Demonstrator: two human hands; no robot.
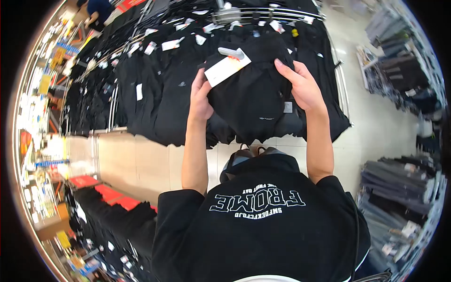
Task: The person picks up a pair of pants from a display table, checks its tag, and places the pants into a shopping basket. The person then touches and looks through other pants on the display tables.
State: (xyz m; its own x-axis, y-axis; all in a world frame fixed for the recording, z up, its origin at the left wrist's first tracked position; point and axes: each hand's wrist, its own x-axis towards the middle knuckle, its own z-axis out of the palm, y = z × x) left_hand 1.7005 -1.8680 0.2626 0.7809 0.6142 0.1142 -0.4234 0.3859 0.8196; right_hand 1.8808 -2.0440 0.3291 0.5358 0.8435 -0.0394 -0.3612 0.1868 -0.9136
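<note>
Both my hands hold a pair of black pants (pixel 256 89) up by its sides, in front of the rack. My left hand (pixel 202 96) is closed on the left edge, close to a white paper tag (pixel 223 70). On the opposite edge, my right hand (pixel 303 84) grips the fabric, its thumb lying along the front. A grey plastic security tag (pixel 231 52) sits over the paper tag at the top. Small pale lettering shows low on the cloth. A small grey label (pixel 288 107) is beside its right edge. The lower part merges with the black clothes behind.
Black garments (pixel 162 94) with white tags hang along metal rails (pixel 268 14) ahead. More dark clothes (pixel 112 216) and red cards (pixel 112 195) are at lower left. Stacked jeans (pixel 394 188) line the right side. Another person (pixel 97 11) stands at the far upper left.
</note>
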